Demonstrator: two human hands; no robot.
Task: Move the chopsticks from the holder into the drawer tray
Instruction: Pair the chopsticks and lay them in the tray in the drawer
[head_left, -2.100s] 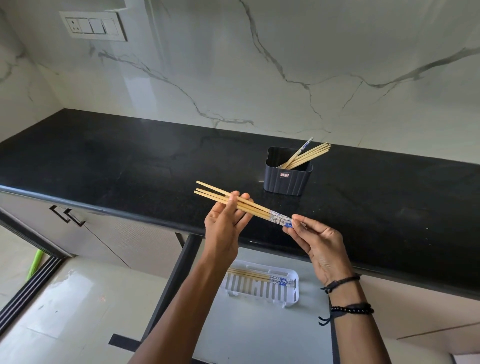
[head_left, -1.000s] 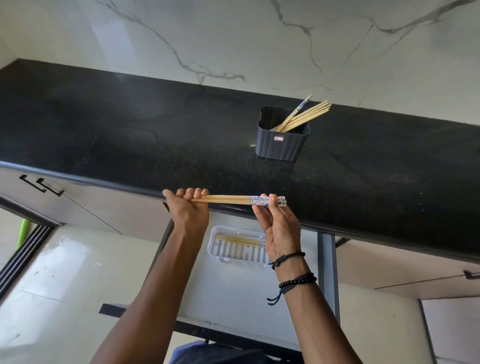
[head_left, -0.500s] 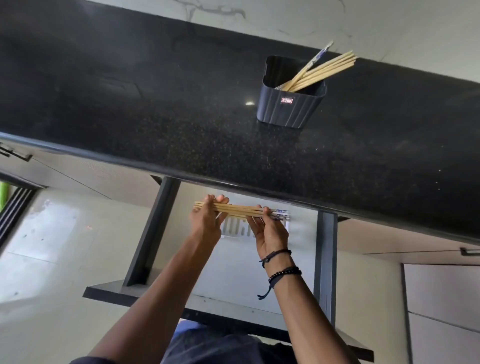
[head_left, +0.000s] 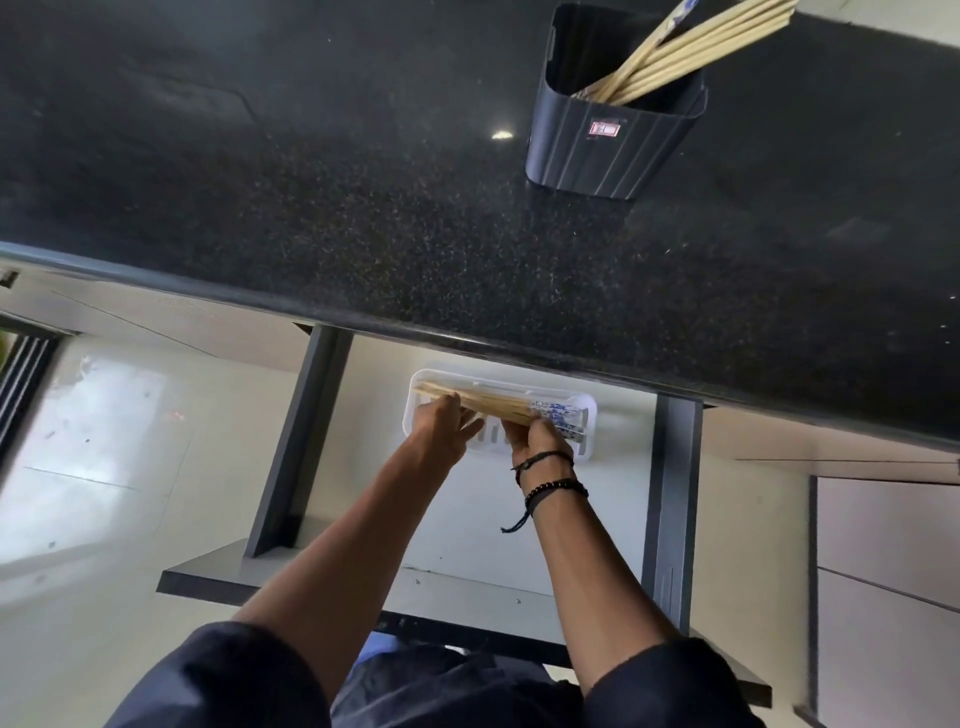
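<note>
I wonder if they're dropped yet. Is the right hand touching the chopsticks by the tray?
Touching. Head view shows the right hand pinching the chopsticks near their blue ends.

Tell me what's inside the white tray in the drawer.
A bundle of wooden chopsticks with blue-patterned ends lies lengthwise in the white tray. The left hand and right hand cover its front, so the floor there and the chopstick count are hidden.

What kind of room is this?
Most likely a home kitchen: a black stone counter carries a holder of chopsticks, and an open drawer below it holds a white cutlery tray.
</note>
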